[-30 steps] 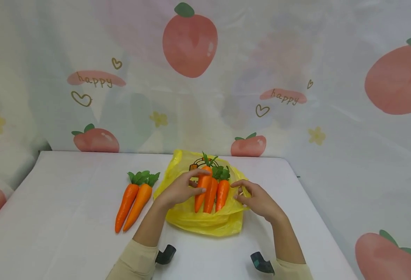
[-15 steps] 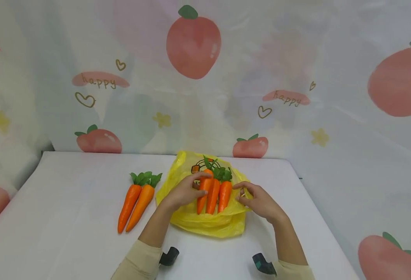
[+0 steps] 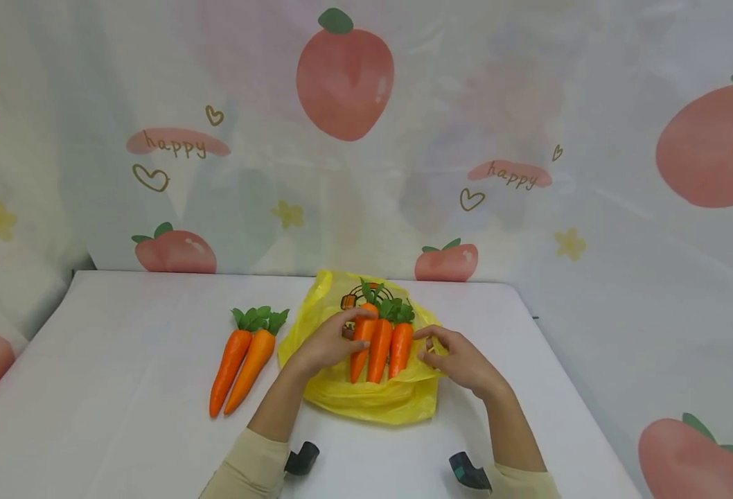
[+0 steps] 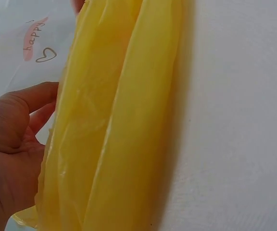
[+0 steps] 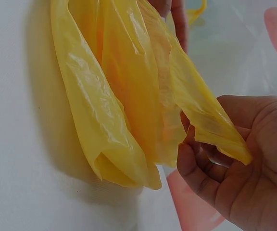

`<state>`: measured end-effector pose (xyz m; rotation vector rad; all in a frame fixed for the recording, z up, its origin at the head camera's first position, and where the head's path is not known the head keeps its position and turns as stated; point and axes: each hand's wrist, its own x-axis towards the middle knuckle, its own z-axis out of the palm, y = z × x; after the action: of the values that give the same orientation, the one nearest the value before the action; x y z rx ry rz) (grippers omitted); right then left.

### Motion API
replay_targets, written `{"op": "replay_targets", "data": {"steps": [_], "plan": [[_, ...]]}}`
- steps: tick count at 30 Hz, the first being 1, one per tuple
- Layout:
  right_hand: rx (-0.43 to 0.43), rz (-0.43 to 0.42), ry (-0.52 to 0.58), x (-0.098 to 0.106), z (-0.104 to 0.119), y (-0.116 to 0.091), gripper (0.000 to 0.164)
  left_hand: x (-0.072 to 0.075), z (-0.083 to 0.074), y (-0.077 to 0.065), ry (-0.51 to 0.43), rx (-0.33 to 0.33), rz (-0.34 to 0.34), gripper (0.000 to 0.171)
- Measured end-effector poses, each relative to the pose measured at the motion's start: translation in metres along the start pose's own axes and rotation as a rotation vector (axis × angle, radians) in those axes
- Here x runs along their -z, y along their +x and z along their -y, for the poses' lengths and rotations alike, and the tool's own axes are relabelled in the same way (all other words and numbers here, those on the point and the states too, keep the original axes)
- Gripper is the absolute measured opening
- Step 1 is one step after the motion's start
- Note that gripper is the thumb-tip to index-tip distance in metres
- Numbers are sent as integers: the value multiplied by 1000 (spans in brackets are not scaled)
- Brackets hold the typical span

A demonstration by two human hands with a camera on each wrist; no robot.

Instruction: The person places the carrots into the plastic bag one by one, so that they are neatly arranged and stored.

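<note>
In the head view, a yellow plastic bag (image 3: 373, 405) lies on the table with its mouth facing up and three orange carrots in it. My left hand (image 3: 329, 342) reaches over the bag's left side and holds the leftmost carrot (image 3: 362, 330) between thumb and fingers. Beside that one lie a middle carrot (image 3: 380, 348) and a right carrot (image 3: 400, 346), green leaves pointing away from me. My right hand (image 5: 254, 159) pinches the bag's edge at the right. The left wrist view shows bag folds hiding the left fingertips and the carrots.
Left of the bag, two more carrots (image 3: 242, 371) with green leaves lie side by side on the white table (image 3: 136, 388). A curtain (image 3: 248, 104) printed with fruit stands behind the table. Black wrist mounts (image 3: 302, 459) show near both sleeves.
The head view has shifted slightly. The carrot in my left hand sits a little lower among the others. My right hand keeps its place at the bag's edge.
</note>
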<state>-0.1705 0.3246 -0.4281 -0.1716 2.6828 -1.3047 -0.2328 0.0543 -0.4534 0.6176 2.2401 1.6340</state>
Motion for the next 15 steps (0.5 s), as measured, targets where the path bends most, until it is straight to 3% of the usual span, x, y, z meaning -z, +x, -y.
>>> {"op": "replay_targets", "data": {"steps": [15], "plan": [[-2,-9,-21,-2,-2,0,27,-4,11,3,14,-6,-16,48]]}}
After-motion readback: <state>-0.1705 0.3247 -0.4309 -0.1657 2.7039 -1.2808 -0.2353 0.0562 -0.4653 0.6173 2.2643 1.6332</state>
